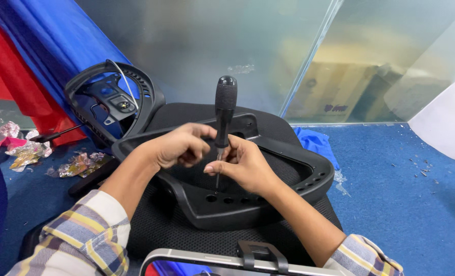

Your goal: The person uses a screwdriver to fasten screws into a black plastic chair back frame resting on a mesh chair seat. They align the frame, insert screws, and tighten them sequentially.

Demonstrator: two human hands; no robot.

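While frosted glass panels (227, 46) are filling the background and blue carpet (406, 194) is spreading across the floor, a black mesh chair seat (186, 235) is lying flat beneath the person, who is wearing plaid sleeves. Resting on top of that seat is a black plastic chair frame (314, 174), curved, with a row of round holes along its near edge. Behind it on the left, a second black plastic frame (135, 87) is leaning against blue and red cloth (38, 46), with a thin white wire crossing it. Crumpled shiny wrappers (28, 153) are lying on the carpet at far left, and a blue rag (314, 143) is sitting just beyond the frame's right side.

A screwdriver (225, 107) with a black ribbed handle is standing nearly upright over the frame, its thin shaft pointing down toward one of the holes. The left hand (179, 145) is curling around the lower end of the handle, fingers bent inward in a loose grasp. The right hand (243, 161) is pinching the metal shaft just below the handle, fingertips closing on it, thumb pointing left.
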